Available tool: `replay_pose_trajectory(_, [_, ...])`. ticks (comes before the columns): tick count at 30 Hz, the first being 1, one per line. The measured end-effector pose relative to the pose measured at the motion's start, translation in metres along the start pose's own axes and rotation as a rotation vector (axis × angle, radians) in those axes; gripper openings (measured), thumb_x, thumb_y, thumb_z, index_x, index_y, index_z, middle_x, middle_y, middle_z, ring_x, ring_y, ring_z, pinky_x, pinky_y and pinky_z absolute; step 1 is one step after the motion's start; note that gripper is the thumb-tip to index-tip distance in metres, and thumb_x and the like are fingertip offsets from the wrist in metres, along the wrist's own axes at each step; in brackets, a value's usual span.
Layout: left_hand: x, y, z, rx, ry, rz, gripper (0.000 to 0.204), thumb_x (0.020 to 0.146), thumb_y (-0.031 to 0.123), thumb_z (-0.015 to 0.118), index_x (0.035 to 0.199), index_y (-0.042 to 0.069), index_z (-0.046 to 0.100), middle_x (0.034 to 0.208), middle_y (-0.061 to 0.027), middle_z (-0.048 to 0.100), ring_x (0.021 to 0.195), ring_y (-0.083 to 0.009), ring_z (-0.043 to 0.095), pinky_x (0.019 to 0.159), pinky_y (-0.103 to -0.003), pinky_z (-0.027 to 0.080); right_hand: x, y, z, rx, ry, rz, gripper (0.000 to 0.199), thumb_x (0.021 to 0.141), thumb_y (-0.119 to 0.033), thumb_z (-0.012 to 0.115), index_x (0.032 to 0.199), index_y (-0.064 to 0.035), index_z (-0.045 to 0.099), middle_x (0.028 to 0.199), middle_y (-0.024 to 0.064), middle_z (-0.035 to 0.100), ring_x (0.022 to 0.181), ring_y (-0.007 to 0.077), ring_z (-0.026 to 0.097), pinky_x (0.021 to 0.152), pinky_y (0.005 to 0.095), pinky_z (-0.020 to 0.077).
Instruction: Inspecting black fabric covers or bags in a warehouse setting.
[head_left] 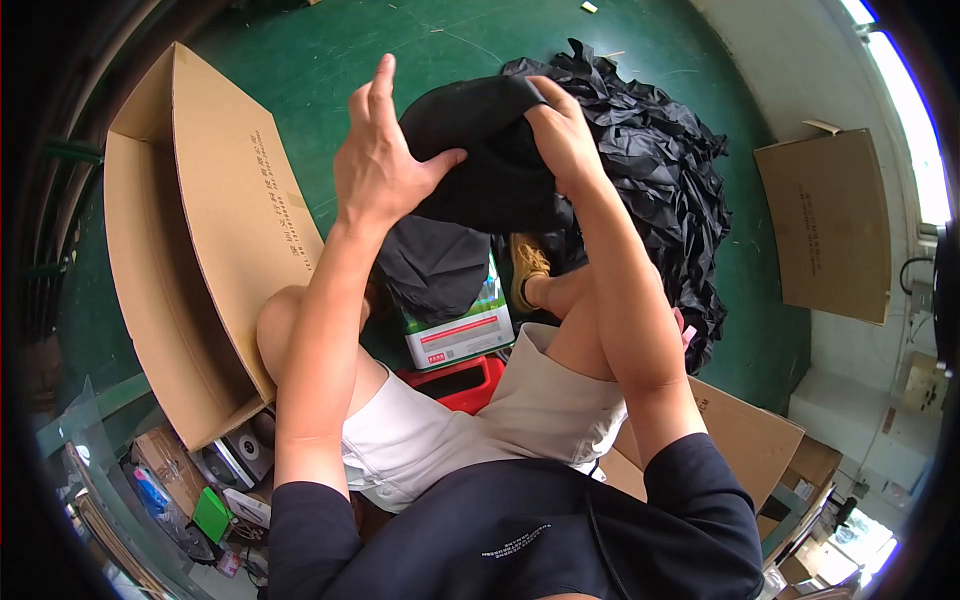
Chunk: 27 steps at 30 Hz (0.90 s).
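Note:
In front of me a black fabric piece [475, 150], perhaps a cloth bag, hangs in a rounded, folded shape. My right hand [567, 135] is closed on its upper right edge, with the fingers curled over the cloth. At its left side is my left hand [385, 165], fingers stretched up and thumb lying against the fabric. Below, another black cloth piece [435, 270] drapes over a white and green box-shaped container [460, 340] between my legs. A large heap of crumpled black fabric [660, 170] lies on the floor to the right.
A tall cardboard box [235, 200] gapes at my left. Another carton [825, 220] stands by the right wall, and cardboard [745, 435] lies near my right elbow. A red plastic item [465, 390] sits below the container. Assorted goods, including a green box [211, 515], crowd the lower left.

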<state>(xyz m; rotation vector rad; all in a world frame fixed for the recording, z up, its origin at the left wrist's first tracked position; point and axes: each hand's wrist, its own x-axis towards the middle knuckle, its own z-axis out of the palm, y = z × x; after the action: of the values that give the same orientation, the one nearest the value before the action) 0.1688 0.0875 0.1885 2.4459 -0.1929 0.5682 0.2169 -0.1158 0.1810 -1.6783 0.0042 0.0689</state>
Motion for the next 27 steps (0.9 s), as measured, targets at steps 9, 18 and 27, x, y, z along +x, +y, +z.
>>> replay_pose_trajectory(9, [-0.009, 0.005, 0.026, -0.001, 0.119, 0.254, 0.059, 0.07, 0.006, 0.066, 0.127, 0.004, 0.05, 0.118, -0.0145, 0.061, 0.104, -0.0321, 0.063, 0.085, -0.039, 0.052, -0.022, -0.007, 0.022, 0.396, -0.198, 0.275, 0.031, 0.093, -0.012, 0.045, 0.113, -0.0003, 0.065, 0.102, 0.0098, 0.069, 0.081, 0.0156, 0.067, 0.07, 0.0282, 0.054])
replay_pose_trajectory(18, [0.007, -0.014, 0.02, -0.346, 0.044, -0.244, 0.016, 0.077, 0.004, 0.049, 0.081, -0.001, 0.063, 0.075, -0.0188, 0.066, 0.068, -0.0331, 0.067, 0.064, -0.037, 0.05, -0.021, -0.019, 0.014, 0.57, -0.144, 0.424, 0.027, 0.092, -0.017, 0.055, 0.11, 0.0004, 0.065, 0.092, 0.0093, 0.069, 0.081, 0.0152, 0.066, 0.069, 0.028, 0.0533])
replay_pose_trajectory(27, [0.024, -0.042, -0.018, -1.46, -0.603, -0.722, 0.012, 0.085, 0.014, 0.057, 0.091, 0.004, 0.063, 0.079, 0.0016, 0.062, 0.074, -0.0057, 0.056, 0.072, -0.021, 0.046, 0.01, 0.007, -0.039, -0.076, -0.507, 0.126, 0.02, 0.089, -0.001, 0.06, 0.109, 0.0015, 0.065, 0.091, 0.002, 0.067, 0.083, 0.005, 0.057, 0.076, 0.0188, 0.0448])
